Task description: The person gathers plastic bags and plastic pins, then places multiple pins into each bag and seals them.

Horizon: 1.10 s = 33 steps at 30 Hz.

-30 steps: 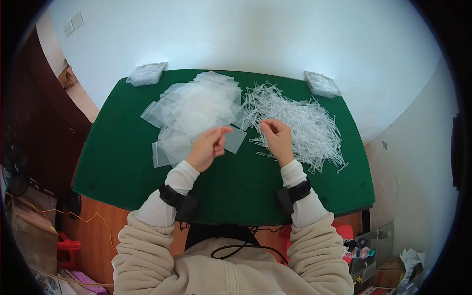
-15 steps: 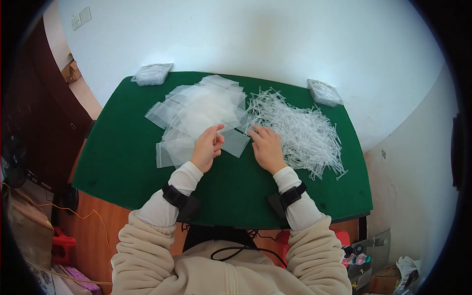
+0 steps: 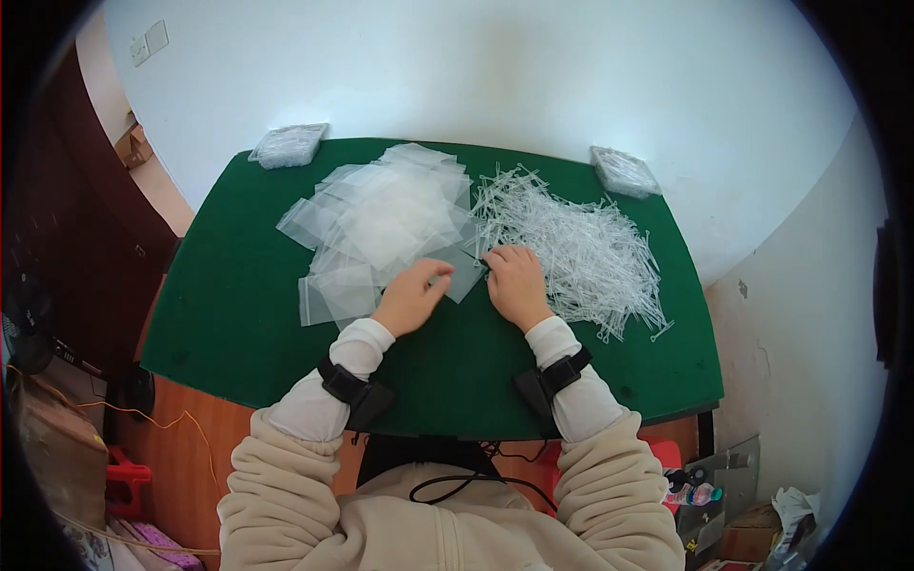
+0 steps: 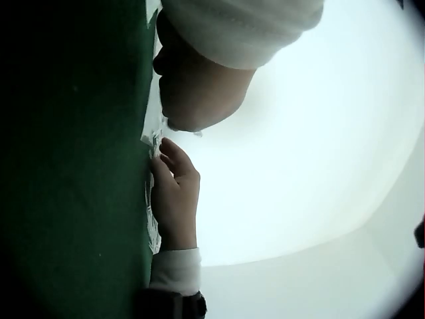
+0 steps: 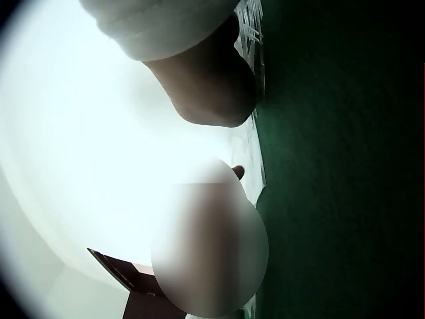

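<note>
In the head view, the left hand (image 3: 411, 299) is over the near edge of a heap of clear zip bags (image 3: 386, 214), its fingers bent and nothing visible in them. One bag (image 3: 464, 278) lies flat between the two hands. The right hand (image 3: 520, 289) hovers at or touches the left edge of a pile of thin clear plastic sticks with looped ends (image 3: 595, 257); contact is unclear. Its thumb and index fingertip stand apart in the left wrist view, where the right hand (image 4: 176, 199) shows below the left hand (image 4: 199, 90). The left hand is blurred over in the right wrist view.
A filled clear packet (image 3: 288, 146) stands at the table's back left corner, another (image 3: 625, 172) at the back right. Green cloth (image 3: 457, 381) covers the table, with the white wall (image 3: 476, 76) behind it.
The right hand has come left and down from the stick pile towards the lone bag. The left hand shifted slightly left, then turned towards that bag, its fingers now pointing right.
</note>
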Each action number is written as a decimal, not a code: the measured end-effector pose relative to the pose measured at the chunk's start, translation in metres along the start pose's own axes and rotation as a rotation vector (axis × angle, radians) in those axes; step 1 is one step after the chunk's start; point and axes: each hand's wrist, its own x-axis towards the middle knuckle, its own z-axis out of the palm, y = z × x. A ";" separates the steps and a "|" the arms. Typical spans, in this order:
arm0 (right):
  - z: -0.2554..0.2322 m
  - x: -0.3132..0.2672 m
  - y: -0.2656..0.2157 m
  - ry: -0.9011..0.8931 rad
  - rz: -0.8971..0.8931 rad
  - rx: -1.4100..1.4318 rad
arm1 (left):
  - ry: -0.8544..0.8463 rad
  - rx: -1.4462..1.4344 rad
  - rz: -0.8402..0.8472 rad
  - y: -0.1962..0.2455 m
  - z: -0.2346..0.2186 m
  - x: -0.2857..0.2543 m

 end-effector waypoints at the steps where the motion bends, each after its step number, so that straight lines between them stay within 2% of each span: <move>1: 0.000 0.000 0.000 0.134 -0.006 0.039 | -0.002 -0.001 -0.002 0.001 0.001 -0.001; 4: -0.019 -0.001 -0.006 0.124 0.055 -0.085 | -0.218 0.360 0.157 0.002 0.003 -0.004; 5: -0.024 0.001 -0.008 0.121 0.079 -0.144 | -0.215 0.365 0.151 0.001 0.002 -0.005; 8: -0.029 -0.003 -0.004 0.035 0.092 -0.244 | -0.106 0.501 0.014 -0.008 -0.006 -0.007; 13: -0.022 -0.001 -0.001 -0.018 0.142 -0.264 | -0.147 0.591 -0.136 -0.016 -0.017 -0.002; 15: -0.022 -0.004 0.002 0.009 0.145 -0.240 | -0.062 0.493 -0.091 -0.023 -0.012 -0.002; 18: -0.025 0.000 -0.002 0.065 0.139 -0.183 | 0.028 0.365 -0.070 -0.011 -0.011 0.001; 21: -0.026 0.003 -0.003 0.251 0.127 0.129 | 0.111 0.204 -0.070 0.001 -0.009 0.004; 22: -0.028 0.003 -0.004 0.252 0.129 0.128 | 0.152 0.135 0.000 -0.001 -0.006 0.006; 24: -0.033 0.004 -0.007 0.229 0.174 0.352 | 0.235 -0.005 0.137 -0.008 -0.001 0.007; 25: -0.033 0.005 -0.009 0.216 0.195 0.465 | 0.236 -0.006 0.136 -0.011 0.001 0.006; 26: -0.032 0.006 -0.012 0.216 0.196 0.464 | 0.144 -0.212 -0.056 -0.001 -0.004 0.005; 28: -0.030 0.006 -0.019 0.171 0.287 0.796 | -0.063 -0.623 -0.436 0.018 -0.009 0.005; 29: -0.031 0.004 -0.021 0.152 0.336 0.960 | -0.076 -0.629 -0.431 0.024 -0.008 0.006; 30: -0.033 0.003 -0.023 0.161 0.345 0.952 | -0.094 -0.733 -0.492 0.030 -0.007 0.006; 32: -0.041 0.004 -0.032 0.100 0.377 1.215 | -0.125 -0.936 -0.624 0.035 -0.007 0.005; 33: -0.044 0.005 -0.036 0.066 0.387 1.350 | -0.130 -0.934 -0.626 0.035 -0.005 0.004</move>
